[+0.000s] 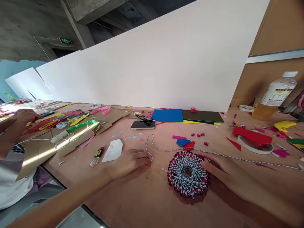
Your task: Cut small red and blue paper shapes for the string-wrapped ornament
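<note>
A round braided disc (pixel 177 171) of black-and-white cord, with a hole in its middle and red bits around its rim, is at the centre right of the table. My right hand (pixel 225 171) grips its right edge, thumb on top and fingers partly hidden behind. Left of the disc, my left hand (pixel 136 160) rests low over the table, fingers curled together at the end of a black-and-white cord (pixel 163 150). That cord bends back and runs right, behind the disc, across the table.
A phone (pixel 143 125) with glasses on it, blue card (pixel 167 115), a glue tube (pixel 97 156) and white paper (pixel 113 151) lie around. At right are a tape roll (pixel 255 148) and bottle (pixel 275 95). Another person's hands (pixel 25 117) are at far left, near cardboard (pixel 40 155).
</note>
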`<state>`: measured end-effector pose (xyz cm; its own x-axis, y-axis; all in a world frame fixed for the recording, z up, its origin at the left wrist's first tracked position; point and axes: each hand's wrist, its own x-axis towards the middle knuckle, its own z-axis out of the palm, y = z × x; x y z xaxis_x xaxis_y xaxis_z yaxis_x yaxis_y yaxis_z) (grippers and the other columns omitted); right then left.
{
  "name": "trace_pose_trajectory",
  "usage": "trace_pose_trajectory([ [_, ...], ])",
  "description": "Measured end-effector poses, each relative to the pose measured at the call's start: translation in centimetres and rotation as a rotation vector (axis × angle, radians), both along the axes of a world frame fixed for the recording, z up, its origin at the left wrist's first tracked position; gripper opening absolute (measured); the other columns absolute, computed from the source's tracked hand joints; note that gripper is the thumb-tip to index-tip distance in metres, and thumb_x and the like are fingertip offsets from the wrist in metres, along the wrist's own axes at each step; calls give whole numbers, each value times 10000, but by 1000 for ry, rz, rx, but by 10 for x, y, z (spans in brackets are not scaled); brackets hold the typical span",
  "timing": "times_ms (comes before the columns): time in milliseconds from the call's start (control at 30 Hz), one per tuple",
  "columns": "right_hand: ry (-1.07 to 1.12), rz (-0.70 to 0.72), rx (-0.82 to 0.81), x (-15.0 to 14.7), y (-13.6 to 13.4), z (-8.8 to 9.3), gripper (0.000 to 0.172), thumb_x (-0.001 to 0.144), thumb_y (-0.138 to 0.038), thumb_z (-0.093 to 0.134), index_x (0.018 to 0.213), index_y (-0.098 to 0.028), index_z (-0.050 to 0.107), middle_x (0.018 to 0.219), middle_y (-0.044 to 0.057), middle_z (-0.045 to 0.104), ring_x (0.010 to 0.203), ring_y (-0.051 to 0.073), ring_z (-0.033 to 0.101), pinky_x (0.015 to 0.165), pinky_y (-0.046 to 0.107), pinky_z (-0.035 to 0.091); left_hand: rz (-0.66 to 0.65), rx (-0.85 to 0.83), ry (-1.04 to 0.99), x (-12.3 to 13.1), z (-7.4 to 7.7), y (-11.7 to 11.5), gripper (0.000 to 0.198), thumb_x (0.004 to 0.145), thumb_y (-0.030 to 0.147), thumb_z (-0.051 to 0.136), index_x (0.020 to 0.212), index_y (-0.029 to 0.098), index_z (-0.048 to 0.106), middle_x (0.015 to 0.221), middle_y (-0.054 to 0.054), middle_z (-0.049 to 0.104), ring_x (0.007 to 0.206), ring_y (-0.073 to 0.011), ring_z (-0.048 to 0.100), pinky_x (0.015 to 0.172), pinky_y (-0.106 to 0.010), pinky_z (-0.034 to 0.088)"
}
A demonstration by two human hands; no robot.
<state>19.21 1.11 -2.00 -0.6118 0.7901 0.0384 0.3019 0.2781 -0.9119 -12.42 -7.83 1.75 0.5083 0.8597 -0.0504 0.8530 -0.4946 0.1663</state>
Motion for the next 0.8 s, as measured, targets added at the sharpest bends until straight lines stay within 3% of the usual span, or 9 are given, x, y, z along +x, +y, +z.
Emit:
trace_pose_trajectory([
  [100, -295, -62, 389, 8, 15, -6, 325, 820, -461, 517, 1034, -263, 662, 825, 75, 702, 747, 293, 637, 666, 403, 466, 116, -15, -96, 3, 2, -4, 226, 921, 229, 374, 879, 201, 595, 914, -52, 626, 823, -168, 564, 728, -255, 403],
  [233, -216, -64, 535, 8, 18, -5, 200, 840, -349, 504, 951, -273, 652, 955, 75, 674, 860, 280, 613, 740, 410, 459, 331, 2, -393, 19, 11, -16, 197, 911, 244, 392, 811, 186, 551, 822, -36, 581, 719, -142, 530, 617, -229, 404],
  [333, -4, 35, 443, -11, 6, 12, 206, 829, -297, 536, 1017, -314, 620, 1058, 48, 637, 974, 259, 579, 834, 406, 450, 381, 16, -618, 42, 22, -17, 166, 895, 267, 444, 794, 185, 547, 758, -16, 566, 655, -126, 512, 555, -217, 396],
  [467, 332, 348, -15, -61, -6, 40, 426, 825, -304, 587, 1234, -321, 468, 1224, 40, 542, 1152, 235, 492, 949, 394, 409, 256, 159, -721, 71, 41, 3, 137, 894, 248, 464, 838, 192, 576, 797, -17, 583, 714, -129, 538, 606, -227, 413],
  [567, 579, 485, -295, -95, 1, 56, 176, 837, -305, 578, 1003, -247, 564, 910, 12, 610, 792, 143, 611, 758, 308, 496, 238, 373, -729, 78, 56, 27, 132, 891, 225, 465, 848, 185, 583, 792, -15, 583, 652, -110, 516, 595, -234, 399],
  [600, 625, 475, -362, -103, 7, 61, 114, 834, -309, 585, 920, -236, 572, 772, -19, 574, 610, 93, 566, 615, 256, 491, 255, 444, -737, 77, 60, 36, 127, 885, 217, 471, 832, 179, 581, 769, -11, 580, 639, -109, 510, 589, -235, 394],
  [667, 654, 405, -417, -111, 22, 68, 101, 820, -313, 605, 828, -215, 582, 618, -62, 449, 412, 23, 344, 392, 167, 324, 278, 540, -764, 74, 66, 50, 116, 873, 206, 486, 807, 171, 575, 749, -8, 577, 661, -114, 505, 602, -239, 389],
  [733, 606, 268, -296, -111, 39, 74, 143, 801, -323, 621, 767, -184, 613, 551, -71, 369, 406, 20, 260, 359, 161, 218, 306, 575, -827, 70, 65, 59, 94, 872, 210, 490, 822, 172, 560, 755, -7, 569, 689, -118, 500, 610, -238, 386],
  [800, 525, 54, -79, -102, 58, 79, 166, 777, -313, 638, 729, -154, 645, 522, -65, 370, 425, 28, 292, 382, 178, 243, 357, 560, -893, 69, 57, 60, 54, 867, 228, 505, 882, 185, 534, 758, -3, 552, 683, -118, 494, 591, -233, 377],
])
